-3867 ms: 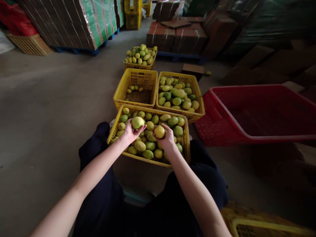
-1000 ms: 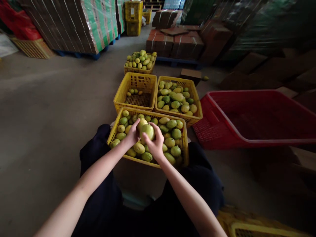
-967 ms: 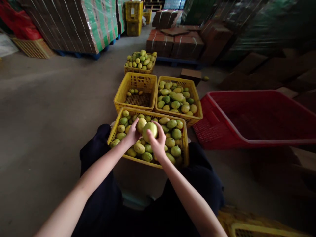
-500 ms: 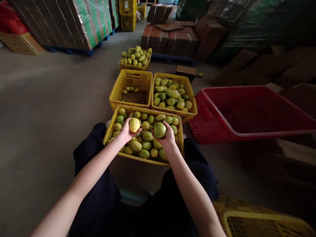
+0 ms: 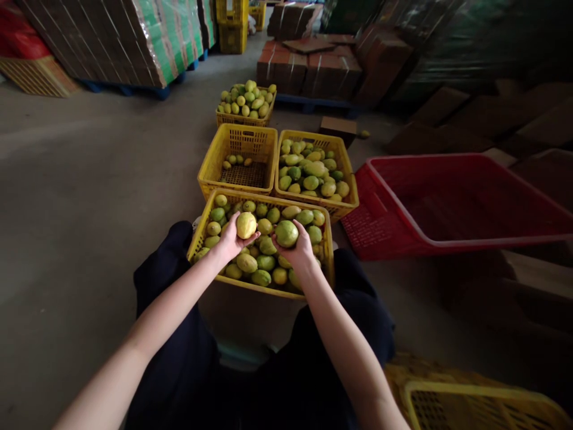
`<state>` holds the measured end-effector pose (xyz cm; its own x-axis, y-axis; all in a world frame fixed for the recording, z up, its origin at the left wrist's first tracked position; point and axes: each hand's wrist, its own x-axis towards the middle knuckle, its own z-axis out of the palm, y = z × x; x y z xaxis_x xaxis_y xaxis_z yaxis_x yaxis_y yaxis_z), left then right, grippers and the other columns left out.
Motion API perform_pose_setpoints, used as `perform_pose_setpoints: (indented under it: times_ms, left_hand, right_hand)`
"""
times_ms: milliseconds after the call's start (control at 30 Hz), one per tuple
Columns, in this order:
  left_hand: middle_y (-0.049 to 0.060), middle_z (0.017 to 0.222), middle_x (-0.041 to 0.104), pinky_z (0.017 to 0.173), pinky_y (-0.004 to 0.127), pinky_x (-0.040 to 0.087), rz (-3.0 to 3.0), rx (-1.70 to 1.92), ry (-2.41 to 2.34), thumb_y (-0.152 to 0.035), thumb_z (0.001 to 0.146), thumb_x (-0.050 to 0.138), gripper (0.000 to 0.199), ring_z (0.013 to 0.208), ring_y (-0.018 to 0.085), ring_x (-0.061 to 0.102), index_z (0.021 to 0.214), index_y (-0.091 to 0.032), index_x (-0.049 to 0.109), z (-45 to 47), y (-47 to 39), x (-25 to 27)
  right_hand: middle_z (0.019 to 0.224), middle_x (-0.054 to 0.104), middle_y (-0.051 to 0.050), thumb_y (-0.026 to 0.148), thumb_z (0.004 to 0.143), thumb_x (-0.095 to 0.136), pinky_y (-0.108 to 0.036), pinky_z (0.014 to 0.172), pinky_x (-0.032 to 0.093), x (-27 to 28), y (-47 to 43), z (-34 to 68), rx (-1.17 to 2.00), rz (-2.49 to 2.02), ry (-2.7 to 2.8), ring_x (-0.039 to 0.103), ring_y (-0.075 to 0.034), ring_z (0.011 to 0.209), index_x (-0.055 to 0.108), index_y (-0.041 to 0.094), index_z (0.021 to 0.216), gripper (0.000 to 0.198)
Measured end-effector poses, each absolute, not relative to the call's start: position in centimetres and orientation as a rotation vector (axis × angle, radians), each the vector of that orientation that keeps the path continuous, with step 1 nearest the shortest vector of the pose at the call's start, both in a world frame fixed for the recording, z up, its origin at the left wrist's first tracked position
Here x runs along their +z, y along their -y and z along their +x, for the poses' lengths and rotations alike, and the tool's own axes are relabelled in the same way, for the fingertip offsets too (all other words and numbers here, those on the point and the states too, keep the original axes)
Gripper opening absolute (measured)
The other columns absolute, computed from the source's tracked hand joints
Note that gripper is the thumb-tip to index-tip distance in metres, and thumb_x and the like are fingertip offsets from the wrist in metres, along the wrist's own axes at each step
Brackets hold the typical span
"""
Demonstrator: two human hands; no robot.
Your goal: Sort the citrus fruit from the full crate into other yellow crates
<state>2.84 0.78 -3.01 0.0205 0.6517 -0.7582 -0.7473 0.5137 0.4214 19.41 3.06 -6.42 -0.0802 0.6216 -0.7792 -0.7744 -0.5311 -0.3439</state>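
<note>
A yellow lemon (image 5: pixel 246 225) rests in my left hand (image 5: pixel 230 243), whose fingers curl under it. My right hand (image 5: pixel 303 249) holds a green lemon (image 5: pixel 286 233), with the thumb along its upper right side. Both hands are above the near yellow crate (image 5: pixel 264 289), a short gap between the two fruits. Below them, green and yellow lemons (image 5: pixel 246 263) lie loosely spread in that crate. Parts of the fingers are hidden behind the held lemons.
Beyond stand a yellow crate (image 5: pixel 207 173) with a few small lemons, a fuller crate (image 5: pixel 350 200), and a heaped one (image 5: pixel 242 119). A red crate (image 5: pixel 371 233) sits at right, another yellow crate (image 5: pixel 470 391) at lower right. Wrapped pallets (image 5: pixel 170 42) and cartons (image 5: pixel 331 74) line the back.
My hands have drawn slightly closer together, each still holding its lemon. The green lemon has shifted a little left and up and the yellow one slightly right.
</note>
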Motion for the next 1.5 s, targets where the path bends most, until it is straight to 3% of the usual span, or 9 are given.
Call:
perform_pose_setpoints:
  times_ms: [267,467,767,933,1000,1133,1300,1500]
  left_hand:
    - [0.008,0.07,0.068,0.036,0.014,0.049,-0.161,1.061,-0.976,-0.043,0.11,0.034,0.048,0.045,0.012,0.059,0.122,-0.008,0.066,1.9,-1.2,-2.7]
    - [0.006,0.069,0.065,0.037,0.014,0.049,-0.221,1.016,-0.969,-0.039,0.11,0.037,0.042,0.046,0.012,0.059,0.125,-0.01,0.064,2.6,-1.1,-3.0]
    - [0.008,0.072,0.067,0.04,0.018,0.05,-0.139,0.995,-1.029,-0.042,0.11,0.04,0.044,0.05,0.014,0.06,0.127,-0.008,0.063,2.9,-1.1,-3.7]
    - [0.006,0.087,0.073,0.056,0.028,0.059,0.035,1.215,-0.738,-0.043,0.108,0.042,0.039,0.065,0.019,0.07,0.13,-0.02,0.065,2.4,-0.7,-3.2]
    - [0.005,0.086,0.072,0.06,0.029,0.06,0.068,1.28,-0.64,-0.044,0.109,0.039,0.038,0.069,0.019,0.071,0.122,-0.022,0.068,2.1,-0.5,-2.7]
    - [0.004,0.071,0.064,0.045,0.024,0.049,0.081,1.261,-0.623,-0.051,0.108,0.036,0.049,0.055,0.015,0.061,0.095,-0.019,0.07,1.7,-0.1,-2.0]
    - [0.004,0.058,0.058,0.042,0.028,0.045,0.166,1.108,-0.7,-0.064,0.102,0.045,0.059,0.045,0.018,0.056,0.083,-0.015,0.071,1.7,0.1,-2.0]
    - [0.006,0.053,0.058,0.045,0.03,0.046,0.336,0.941,-0.729,-0.049,0.103,0.042,0.053,0.044,0.02,0.059,0.074,-0.014,0.07,1.9,0.4,-2.3]
  right_hand:
    - [0.08,0.073,-0.009,0.036,0.099,0.054,-0.026,0.049,0.063,-5.1,-2.4,19.2,1.904,-0.993,-0.248,0.075,-0.024,0.075,0.066,0.016,0.114,0.028]
    - [0.081,0.071,-0.008,0.039,0.103,0.052,-0.023,0.044,0.06,-4.8,-2.2,19.1,1.965,-1.014,-0.326,0.073,-0.021,0.07,0.064,0.017,0.122,0.031]
    - [0.071,0.072,-0.005,0.037,0.1,0.057,-0.025,0.041,0.056,-5.7,-2.2,19.1,2.026,-1.074,-0.037,0.067,-0.019,0.055,0.067,0.018,0.107,0.022]
    - [0.08,0.076,-0.004,0.042,0.103,0.048,-0.031,0.051,0.059,-4.7,-1.7,18.7,2.093,-0.831,0.188,0.071,-0.021,0.062,0.068,0.021,0.11,0.03]
    - [0.078,0.075,-0.004,0.047,0.103,0.048,-0.029,0.051,0.057,-4.2,-1.4,18.6,2.1,-0.758,0.192,0.071,-0.02,0.063,0.068,0.02,0.105,0.034]
    - [0.072,0.07,-0.004,0.058,0.102,0.045,-0.025,0.042,0.05,-3.7,-1.0,18.7,2.064,-0.691,0.188,0.068,-0.02,0.059,0.065,0.02,0.089,0.045]
    - [0.064,0.065,-0.004,0.068,0.099,0.043,-0.025,0.036,0.044,-4.1,-0.7,18.8,2.09,-0.718,0.314,0.062,-0.019,0.049,0.063,0.019,0.077,0.057]
    - [0.054,0.062,-0.007,0.066,0.094,0.043,-0.03,0.033,0.044,-4.9,-0.3,18.9,2.109,-0.659,0.607,0.057,-0.021,0.041,0.062,0.019,0.064,0.059]
